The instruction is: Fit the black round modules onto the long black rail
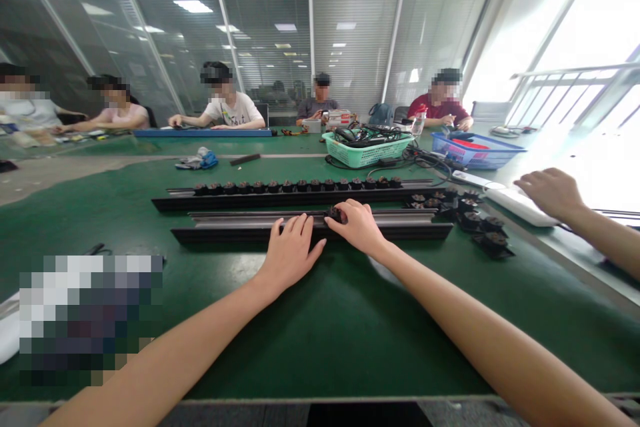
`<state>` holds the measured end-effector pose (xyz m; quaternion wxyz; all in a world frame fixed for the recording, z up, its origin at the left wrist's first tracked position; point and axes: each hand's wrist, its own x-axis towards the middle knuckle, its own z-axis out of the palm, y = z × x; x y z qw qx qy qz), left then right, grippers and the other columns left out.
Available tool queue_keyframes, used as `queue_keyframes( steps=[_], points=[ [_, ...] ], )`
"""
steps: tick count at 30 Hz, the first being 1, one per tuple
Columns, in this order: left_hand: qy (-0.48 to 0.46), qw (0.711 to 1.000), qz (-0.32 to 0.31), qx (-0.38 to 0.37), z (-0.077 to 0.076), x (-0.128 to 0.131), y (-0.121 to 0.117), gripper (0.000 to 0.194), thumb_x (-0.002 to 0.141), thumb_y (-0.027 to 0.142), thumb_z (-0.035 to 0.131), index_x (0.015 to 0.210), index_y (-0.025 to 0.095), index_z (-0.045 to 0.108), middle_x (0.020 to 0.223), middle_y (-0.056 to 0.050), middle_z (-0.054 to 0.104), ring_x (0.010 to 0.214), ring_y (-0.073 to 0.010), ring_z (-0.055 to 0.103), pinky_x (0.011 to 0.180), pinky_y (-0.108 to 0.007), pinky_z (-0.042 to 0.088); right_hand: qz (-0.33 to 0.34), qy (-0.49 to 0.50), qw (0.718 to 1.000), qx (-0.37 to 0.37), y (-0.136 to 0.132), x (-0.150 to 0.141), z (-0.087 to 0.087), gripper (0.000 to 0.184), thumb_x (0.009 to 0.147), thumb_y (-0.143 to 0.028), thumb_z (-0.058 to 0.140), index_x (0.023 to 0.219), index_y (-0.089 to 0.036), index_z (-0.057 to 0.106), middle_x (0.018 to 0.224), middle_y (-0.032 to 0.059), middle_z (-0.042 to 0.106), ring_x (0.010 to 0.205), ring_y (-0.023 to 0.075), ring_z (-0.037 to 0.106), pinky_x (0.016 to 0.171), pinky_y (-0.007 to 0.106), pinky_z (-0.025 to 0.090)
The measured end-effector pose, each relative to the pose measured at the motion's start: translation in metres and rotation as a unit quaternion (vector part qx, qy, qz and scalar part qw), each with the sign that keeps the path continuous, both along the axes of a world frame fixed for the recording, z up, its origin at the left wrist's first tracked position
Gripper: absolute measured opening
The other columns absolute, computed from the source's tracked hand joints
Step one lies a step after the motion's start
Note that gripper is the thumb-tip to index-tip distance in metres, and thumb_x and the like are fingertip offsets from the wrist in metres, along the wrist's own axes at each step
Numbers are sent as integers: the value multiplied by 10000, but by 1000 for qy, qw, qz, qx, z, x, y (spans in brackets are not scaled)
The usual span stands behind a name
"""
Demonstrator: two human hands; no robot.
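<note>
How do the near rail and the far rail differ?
The far rail carries a row of black parts; the near rail shows one black part, in the right hand's fingers. The near rail has the left hand at it too, the far rail no hand. Both are long and dark.

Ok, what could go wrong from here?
- The right hand covers much of the black part at the front rail, so a crooked fit could go unnoticed.
- The left hand lies over the rail's near edge; uneven pressure might shift it.
- Loose black parts crowd the rails' right ends; a reach there could knock some.
</note>
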<state>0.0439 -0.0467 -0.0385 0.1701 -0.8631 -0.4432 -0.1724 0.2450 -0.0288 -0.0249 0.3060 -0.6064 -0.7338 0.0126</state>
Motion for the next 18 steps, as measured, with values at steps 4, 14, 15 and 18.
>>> queue_keyframes(
  steps=[4,14,15,18],
  points=[
    [2,1000,0,-1,-1,0,1,564,1113,456,394,1492,88,593,1535,-225,627,1404,-364,595,1205,-595,404,-2,0,1000,-2,0,0,0,210,990,-375,688,1041,-174,725,977,63,686,973,235,628,878,369,360],
    [15,1000,9,-7,2,1,-2,566,1120,462,417,1510,87,583,1546,-212,622,1419,-352,587,1221,-577,386,1,-6,1000,8,2,3,-3,199,987,-377,690,1014,-181,712,979,59,693,980,236,629,858,359,346],
    [14,1000,9,-8,2,1,-2,563,1120,460,421,1511,90,584,1544,-211,624,1420,-353,586,1220,-578,387,1,-7,1000,8,2,3,-3,198,987,-379,689,1006,-183,711,978,59,693,977,236,630,857,359,347],
    [14,1000,10,-10,1,1,-2,560,1120,455,426,1512,87,584,1547,-211,621,1424,-353,584,1221,-575,383,-1,-8,1000,10,3,4,-3,203,986,-388,687,999,-186,710,976,59,693,971,237,629,856,361,350]
  ],
)
